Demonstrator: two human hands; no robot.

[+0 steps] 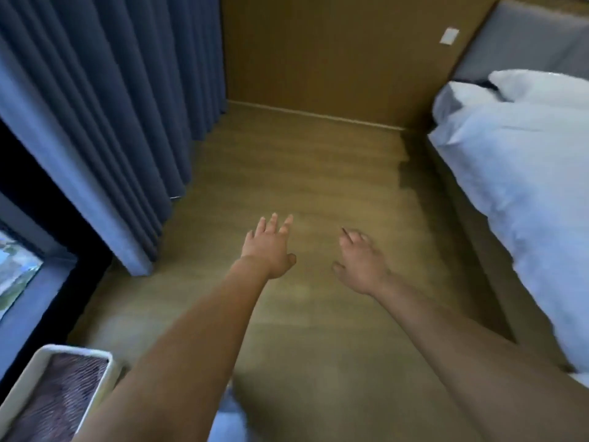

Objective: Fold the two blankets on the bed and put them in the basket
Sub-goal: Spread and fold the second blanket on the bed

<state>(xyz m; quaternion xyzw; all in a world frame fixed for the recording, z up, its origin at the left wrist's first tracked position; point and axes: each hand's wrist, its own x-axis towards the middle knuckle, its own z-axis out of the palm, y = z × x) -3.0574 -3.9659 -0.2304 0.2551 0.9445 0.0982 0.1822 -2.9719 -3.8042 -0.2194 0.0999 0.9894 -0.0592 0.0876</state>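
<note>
My left hand (269, 248) is stretched out over the wooden floor with its fingers spread and holds nothing. My right hand (361, 263) hangs beside it, fingers loosely bent, also holding nothing. A cream-rimmed basket (22, 387) sits at the bottom left corner, with brown patterned fabric (60, 400) lying inside it. The bed (516, 173) with white bedding runs along the right edge, well away from both hands. A pale blue piece of fabric (228, 419) shows at the bottom edge between my forearms.
Dark blue curtains (105, 106) hang along the left, reaching the floor. A window (16, 272) shows at the far left. White pillows (538, 87) lie against a grey headboard (522, 39). A brown wall (334, 52) closes off the wooden floor (302, 173) ahead.
</note>
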